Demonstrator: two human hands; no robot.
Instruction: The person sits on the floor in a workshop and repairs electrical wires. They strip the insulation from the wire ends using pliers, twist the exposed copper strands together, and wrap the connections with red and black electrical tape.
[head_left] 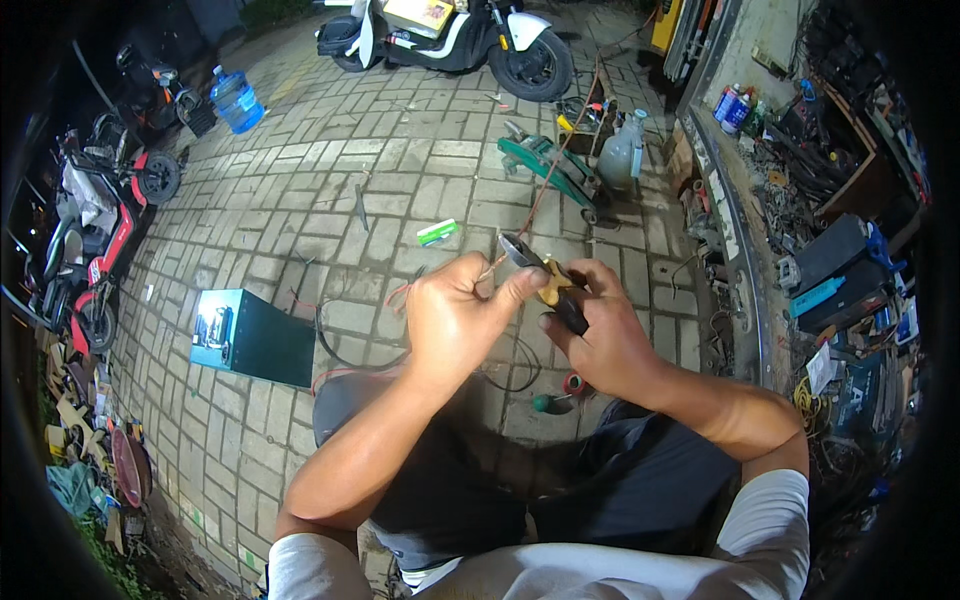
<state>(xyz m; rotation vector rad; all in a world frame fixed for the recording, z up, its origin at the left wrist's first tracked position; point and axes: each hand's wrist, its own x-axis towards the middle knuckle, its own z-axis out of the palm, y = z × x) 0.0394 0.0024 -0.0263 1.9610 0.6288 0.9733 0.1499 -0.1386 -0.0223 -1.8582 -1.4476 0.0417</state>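
The pliers (552,290) are held above the paving (400,200), ahead of the dark trousers (450,505), by the right hand (608,335), whose grip is closed round the yellow-and-black handles. Their long axis is slanted: the metal head (514,247) is pointed away from the body and to the left, the handle ends turned back and to the right. The left hand (448,312) is curled, its thumb laid against the pliers; what its grip holds cannot be told.
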